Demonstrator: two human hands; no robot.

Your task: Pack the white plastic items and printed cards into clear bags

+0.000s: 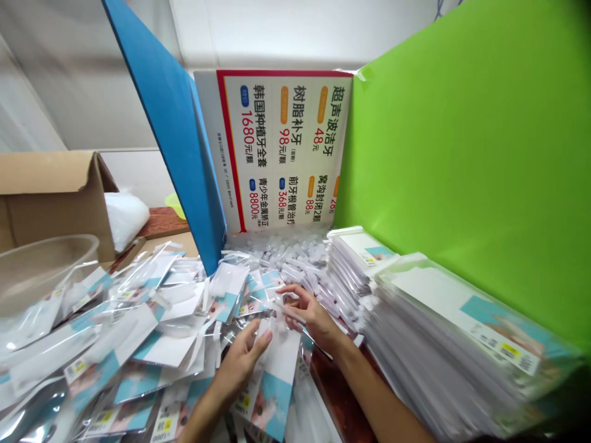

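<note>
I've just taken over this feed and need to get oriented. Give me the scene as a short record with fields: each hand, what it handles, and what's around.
left hand: left hand rests on a clear packet with a white and teal card
right hand: right hand pinches the packet's top edge
loose pile: scattered packets lie to the left
stacks: neat packet stacks stand to the right
small parts: white pieces are heaped behind
walls: blue board, printed price board, green board
other: cardboard box, clear plastic tub

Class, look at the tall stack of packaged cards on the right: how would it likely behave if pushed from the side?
The stack of packaged cards already leans and fans, so it would probably shear and slide. Glossy sleeves suggest slippery layers. Each pack looks thin, likely light and bendy.
</note>
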